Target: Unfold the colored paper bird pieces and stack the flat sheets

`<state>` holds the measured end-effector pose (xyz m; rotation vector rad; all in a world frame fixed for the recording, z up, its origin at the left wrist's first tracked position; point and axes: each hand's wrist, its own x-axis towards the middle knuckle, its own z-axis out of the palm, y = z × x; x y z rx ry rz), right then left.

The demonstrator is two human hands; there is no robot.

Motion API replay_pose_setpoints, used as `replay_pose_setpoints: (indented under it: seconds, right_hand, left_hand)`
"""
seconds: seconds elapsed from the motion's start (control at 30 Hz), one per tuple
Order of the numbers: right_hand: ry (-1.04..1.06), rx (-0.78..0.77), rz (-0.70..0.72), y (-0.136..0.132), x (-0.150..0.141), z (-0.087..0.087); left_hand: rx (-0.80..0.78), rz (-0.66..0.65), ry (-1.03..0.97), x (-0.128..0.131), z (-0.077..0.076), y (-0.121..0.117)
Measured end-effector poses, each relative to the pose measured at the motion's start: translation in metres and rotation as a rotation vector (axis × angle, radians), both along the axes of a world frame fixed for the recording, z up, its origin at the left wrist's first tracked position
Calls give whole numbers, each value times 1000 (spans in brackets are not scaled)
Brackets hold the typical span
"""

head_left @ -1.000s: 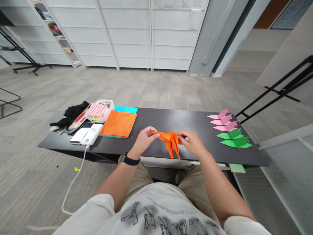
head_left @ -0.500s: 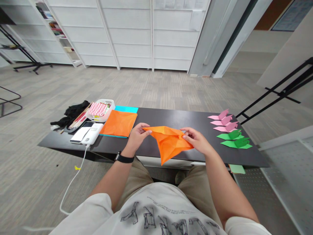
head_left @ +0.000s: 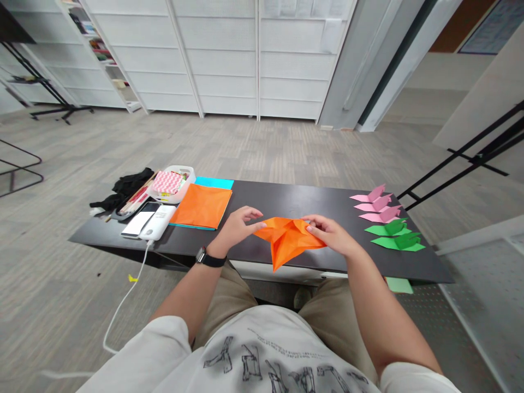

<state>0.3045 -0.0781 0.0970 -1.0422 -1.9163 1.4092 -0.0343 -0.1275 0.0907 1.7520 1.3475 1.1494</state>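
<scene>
A partly folded sheet of orange origami paper is held over the near side of the dark table, one pointed corner hanging down toward me. My right hand pinches its right end between thumb and fingers. At the left end, my left hand is open, with thumb and fingers apart. Its thumb tip meets the paper's left corner; whether it presses there I cannot tell. To the left lies a stack of flat orange paper, with blue sheets showing beneath it.
Pink folded paper birds and green ones stand in a row on the table's right end. At left are a white basket, a phone, a corded white power bank and black cloth. The dark table is narrow.
My left hand has loosened from its pinch, its fingers lifting off the paper's left corner. The orange paper has folded in narrower, while my right hand keeps its grip.
</scene>
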Motion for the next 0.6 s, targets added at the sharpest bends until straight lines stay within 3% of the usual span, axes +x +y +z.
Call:
replay_pose_setpoints:
  seconds: [0.13,0.23,0.43,0.6]
  right_hand:
    - [-59,11,19,1,-2,-1]
    - [-79,19,35,2,-4,0]
    - [-24,40,40,4,-2,3]
    - [-123,102,27,10,3,1]
  left_hand:
    - [175,-92,311,19,21,-2]
    - [183,-105,452,30,31,2]
    - [146,-52,434,37,34,21]
    - [110,-3,432,29,33,41]
